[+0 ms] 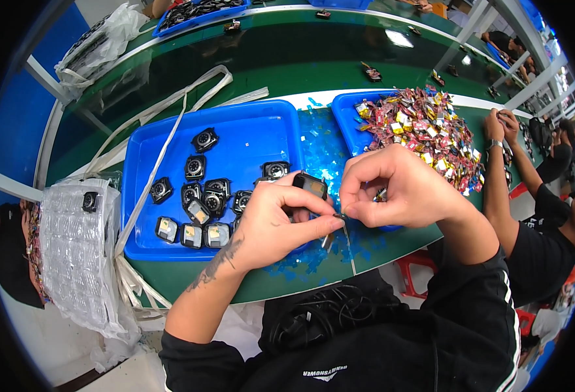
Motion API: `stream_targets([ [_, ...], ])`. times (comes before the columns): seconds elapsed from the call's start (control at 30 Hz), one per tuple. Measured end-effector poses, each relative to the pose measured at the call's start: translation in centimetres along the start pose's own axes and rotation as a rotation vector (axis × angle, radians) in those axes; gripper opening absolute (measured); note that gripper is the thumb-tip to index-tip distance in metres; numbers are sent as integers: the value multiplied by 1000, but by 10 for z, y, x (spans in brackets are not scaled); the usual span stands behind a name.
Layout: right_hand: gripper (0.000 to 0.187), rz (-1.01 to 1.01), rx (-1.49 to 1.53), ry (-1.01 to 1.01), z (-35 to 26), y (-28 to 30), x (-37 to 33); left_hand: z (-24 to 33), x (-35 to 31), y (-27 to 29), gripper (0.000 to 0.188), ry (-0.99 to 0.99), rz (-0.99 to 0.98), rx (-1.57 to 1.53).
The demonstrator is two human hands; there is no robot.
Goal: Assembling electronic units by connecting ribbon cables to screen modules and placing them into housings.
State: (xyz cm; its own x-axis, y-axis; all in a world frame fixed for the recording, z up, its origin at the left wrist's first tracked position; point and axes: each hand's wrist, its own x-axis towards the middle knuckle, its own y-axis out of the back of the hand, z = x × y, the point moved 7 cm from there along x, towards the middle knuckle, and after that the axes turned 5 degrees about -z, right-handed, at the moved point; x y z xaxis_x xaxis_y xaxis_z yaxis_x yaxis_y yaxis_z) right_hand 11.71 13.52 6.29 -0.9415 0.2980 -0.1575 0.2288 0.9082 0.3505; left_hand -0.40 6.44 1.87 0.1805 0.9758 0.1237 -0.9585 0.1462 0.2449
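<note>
My left hand [271, 222] is closed, with a black square watch case [310, 185] held among its fingers. Its thumb and index finger pinch a small dark piece [341, 216]. Against that same piece press the closed fingertips of my right hand [398, 189]; its curled fingers hide whatever else they may hold. Beneath my left hand stands a blue tray [145, 153] with several black watch cases [204, 139] scattered in it. A few along its near edge, such as one watch case [166, 229], show a pale, shiny face.
Right of my hands, a second blue tray [346, 111] is heaped with small red, yellow and white parts [424, 127]. Blue film scraps [313, 144] litter the green table [248, 291]. White straps [186, 108] cross the left tray. Clear packaging [81, 255] sits far left; a co-worker's hands [502, 124] work at right.
</note>
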Motion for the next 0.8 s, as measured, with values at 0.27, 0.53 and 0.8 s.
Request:
stream_targets([
  [0.27, 10, 52, 455, -130, 21, -9, 0, 33, -10, 4, 18, -416, 305, 375],
  [0.53, 13, 418, -785, -80, 17, 17, -7, -1, -8, 9, 14, -72, 401, -69],
  [0.8, 12, 508, -88, 274, 17, -5, -9, -9, -6, 0, 14, -29, 310, -48],
])
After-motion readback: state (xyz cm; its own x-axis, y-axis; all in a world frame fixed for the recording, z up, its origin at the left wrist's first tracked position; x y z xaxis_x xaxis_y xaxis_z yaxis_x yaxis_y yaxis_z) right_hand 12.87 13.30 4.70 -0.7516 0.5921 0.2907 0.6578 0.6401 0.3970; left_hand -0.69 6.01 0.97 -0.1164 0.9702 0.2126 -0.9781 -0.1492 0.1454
